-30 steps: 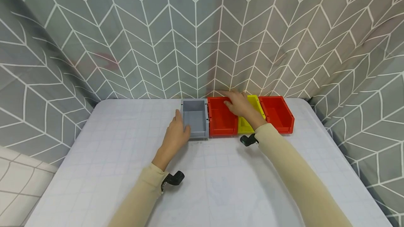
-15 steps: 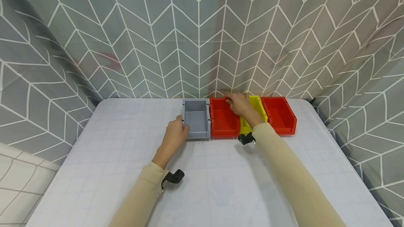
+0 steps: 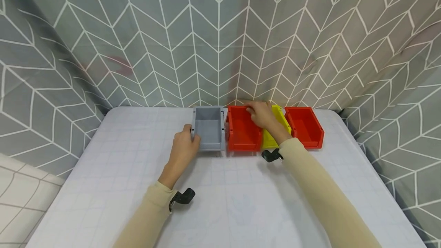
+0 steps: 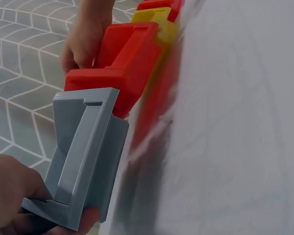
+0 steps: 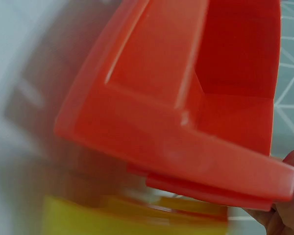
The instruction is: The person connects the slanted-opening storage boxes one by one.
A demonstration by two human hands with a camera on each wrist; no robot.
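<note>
A grey plastic storage bin [image 3: 209, 130] is held at its left side wall by my left hand [image 3: 179, 146]. The left wrist view shows the thumb inside that wall of the grey bin [image 4: 73, 161] and fingers underneath. Beside it, a red storage bin [image 3: 244, 131] is gripped at its right wall by my right hand [image 3: 263, 116]. The right wrist view has this red bin [image 5: 152, 98] close up, with part of the right hand [image 5: 291, 196] at its edge. A narrow gap separates the grey and red bins. My right hand partly covers a yellow bin [image 3: 281, 119].
A second red bin [image 3: 304, 128] stands at the right end of the row, beside the yellow one. The bins line the back edge of a white-covered table [image 3: 220, 202]. Behind hangs a grey curtain [image 3: 206, 41] with white zigzag lines.
My left hand has closed on the grey bin's wall and shifted it slightly left, opening a gap to the red bin. The right hand keeps its hold on the red bin.
</note>
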